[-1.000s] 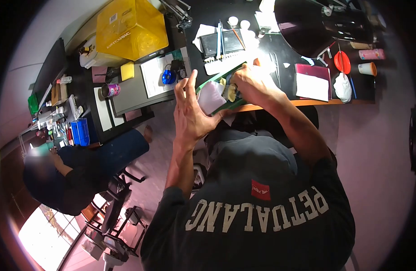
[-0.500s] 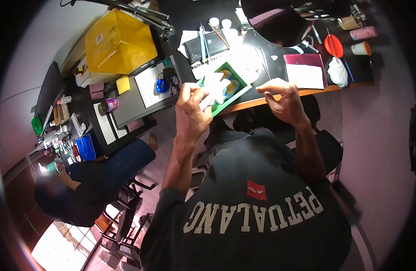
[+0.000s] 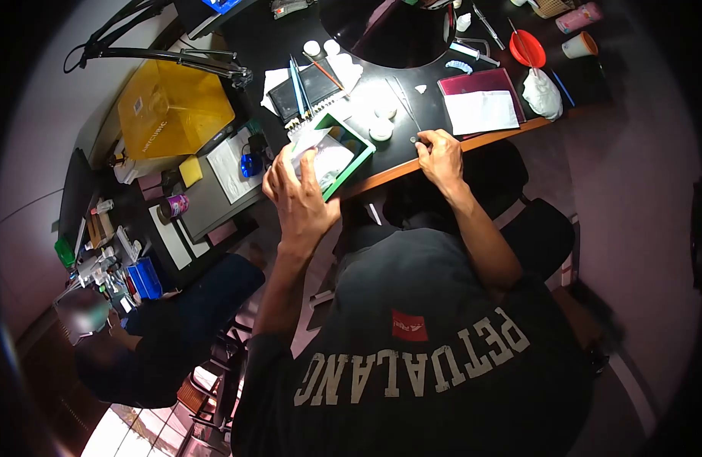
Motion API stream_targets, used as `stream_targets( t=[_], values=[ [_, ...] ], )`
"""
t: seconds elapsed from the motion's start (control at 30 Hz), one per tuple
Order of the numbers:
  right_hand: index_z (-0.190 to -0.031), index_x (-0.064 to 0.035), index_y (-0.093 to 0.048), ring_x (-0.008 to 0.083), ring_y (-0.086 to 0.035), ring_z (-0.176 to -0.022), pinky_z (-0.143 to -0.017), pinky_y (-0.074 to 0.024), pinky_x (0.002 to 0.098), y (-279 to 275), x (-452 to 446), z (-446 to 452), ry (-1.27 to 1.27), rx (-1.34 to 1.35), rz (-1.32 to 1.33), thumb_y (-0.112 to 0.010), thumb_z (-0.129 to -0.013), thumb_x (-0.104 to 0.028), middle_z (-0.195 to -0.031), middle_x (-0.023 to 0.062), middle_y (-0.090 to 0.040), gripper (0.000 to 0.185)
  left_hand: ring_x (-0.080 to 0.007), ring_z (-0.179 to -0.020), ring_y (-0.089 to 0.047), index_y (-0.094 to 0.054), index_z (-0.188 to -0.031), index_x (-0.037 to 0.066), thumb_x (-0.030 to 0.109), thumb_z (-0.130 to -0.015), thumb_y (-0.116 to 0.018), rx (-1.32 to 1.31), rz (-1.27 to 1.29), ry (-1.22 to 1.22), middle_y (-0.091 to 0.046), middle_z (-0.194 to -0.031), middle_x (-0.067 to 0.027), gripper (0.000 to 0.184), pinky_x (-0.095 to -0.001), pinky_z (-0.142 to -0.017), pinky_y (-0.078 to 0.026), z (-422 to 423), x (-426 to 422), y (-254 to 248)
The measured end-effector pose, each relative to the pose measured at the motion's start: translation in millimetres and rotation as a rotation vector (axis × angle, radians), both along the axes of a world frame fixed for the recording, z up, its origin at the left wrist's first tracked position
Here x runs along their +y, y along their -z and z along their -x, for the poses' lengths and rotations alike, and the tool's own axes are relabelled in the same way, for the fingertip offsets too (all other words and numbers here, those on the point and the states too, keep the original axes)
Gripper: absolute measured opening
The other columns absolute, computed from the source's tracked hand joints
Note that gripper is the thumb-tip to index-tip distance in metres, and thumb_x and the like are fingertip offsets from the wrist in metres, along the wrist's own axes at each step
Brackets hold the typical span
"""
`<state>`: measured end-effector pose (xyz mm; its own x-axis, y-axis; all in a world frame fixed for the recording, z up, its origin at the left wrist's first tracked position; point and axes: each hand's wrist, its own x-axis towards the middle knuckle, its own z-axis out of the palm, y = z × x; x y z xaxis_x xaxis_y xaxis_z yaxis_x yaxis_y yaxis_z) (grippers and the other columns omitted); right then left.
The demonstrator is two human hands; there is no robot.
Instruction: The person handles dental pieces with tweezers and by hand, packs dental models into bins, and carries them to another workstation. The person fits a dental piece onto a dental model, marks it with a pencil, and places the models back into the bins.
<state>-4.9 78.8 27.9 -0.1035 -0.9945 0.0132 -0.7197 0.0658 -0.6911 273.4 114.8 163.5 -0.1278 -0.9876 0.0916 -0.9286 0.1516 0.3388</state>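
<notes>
My left hand is closed around the near left side of a green open box, tilted at the desk edge. Inside the box lies a whitish, plastic-like packet, partly covered by my fingers. My right hand is at the desk's front edge, thumb and fingertips pinched together beside a small round item. What the pinch holds is too small to make out. Thin metal tweezers lie just beyond these fingertips. A small white jar stands between the box and my right hand.
A maroon pad with white paper lies right of the tweezers, near a red bowl and an orange-rimmed cup. Brushes rest behind the box. A yellow cover stands left. Another person sits lower left.
The view has shifted, and the green box sits further left, still in my left hand. My right hand has left the box and its spread fingers have come together at the desk edge.
</notes>
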Motion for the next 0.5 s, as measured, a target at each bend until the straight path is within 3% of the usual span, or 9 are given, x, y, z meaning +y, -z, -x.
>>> stream_targets(
  t=[0.1,0.33,0.5],
  values=[
    [-0.102,-0.006,-0.078,0.036,-0.07,-0.088,-0.079,-0.0562,0.0448,1.9,-0.8,-9.5,-0.014,0.073,-0.025,-0.074,-0.087,-0.016,-0.096,0.0143,-0.07,0.018,-0.0391,-0.128,-0.045,-0.058,-0.133,0.017,0.008,-0.056,-0.084,0.068,0.023,-0.038,-0.046,-0.136,-0.0163,0.082,-0.0534,-0.111,-0.032,-2.2,-2.0,1.8],
    [-0.094,-0.005,-0.074,0.038,-0.069,-0.086,-0.075,-0.055,0.0473,4.5,-4.8,-13.3,-0.027,0.112,-0.049,-0.074,-0.088,-0.016,-0.094,0.0142,-0.067,0.013,-0.0412,-0.134,-0.044,-0.061,-0.129,0.015,0.018,-0.062,-0.094,0.119,0.093,-0.121,-0.046,-0.14,-0.0218,0.075,-0.0512,-0.111,-0.035,-20.8,7.8,-30.0],
    [-0.089,-0.0036,-0.065,0.0364,-0.065,-0.077,-0.071,-0.0525,0.0463,-6.3,1.9,-11.9,-0.053,0.026,0.062,-0.071,-0.088,-0.01,-0.087,0.0146,-0.063,0.009,-0.0437,-0.129,-0.048,-0.059,-0.128,0.008,0.02,-0.065,-0.093,0.065,0.161,-0.268,-0.051,-0.133,-0.0235,0.072,-0.0526,-0.111,-0.038,-67.9,25.5,-55.0]
  ],
)
